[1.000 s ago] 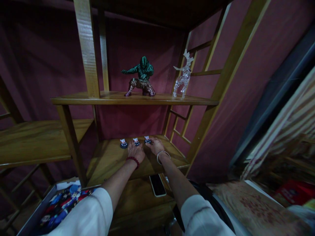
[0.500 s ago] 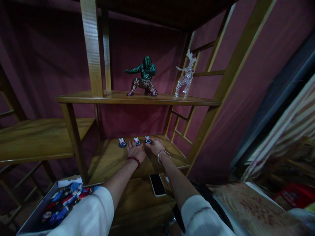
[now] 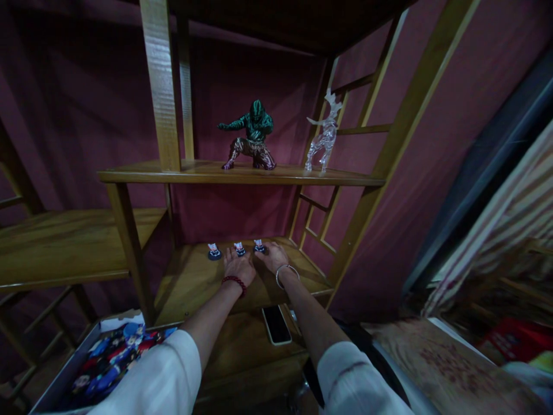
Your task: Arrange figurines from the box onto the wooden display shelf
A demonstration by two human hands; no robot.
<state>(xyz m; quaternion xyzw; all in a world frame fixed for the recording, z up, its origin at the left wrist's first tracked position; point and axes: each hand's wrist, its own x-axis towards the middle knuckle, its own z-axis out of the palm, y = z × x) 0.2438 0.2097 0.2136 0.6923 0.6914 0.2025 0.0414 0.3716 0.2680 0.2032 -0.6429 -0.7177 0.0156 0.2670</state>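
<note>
Three small figurines with white heads and dark round bases stand in a row on the lower wooden shelf [image 3: 199,282]. The left figurine [image 3: 213,252] stands apart from both hands. My left hand [image 3: 239,267], with a dark red bead bracelet, reaches to the middle figurine [image 3: 239,248], its fingers closed about the base. My right hand [image 3: 275,257], wearing a pale bangle, grips the right figurine [image 3: 258,246] from its right side. Parts of both bases are hidden by my fingers.
On the shelf above are a green and copper crouching statue [image 3: 254,135] and a clear deer figure [image 3: 324,135]. A phone [image 3: 276,324] lies below my wrists. At lower left stands a box [image 3: 60,369] full of colourful figures. A wooden post [image 3: 365,225] bounds the right side.
The view has shifted very slightly. Both hands stay at the middle and right figurines, with no clear movement of the figurines on the shelf.
</note>
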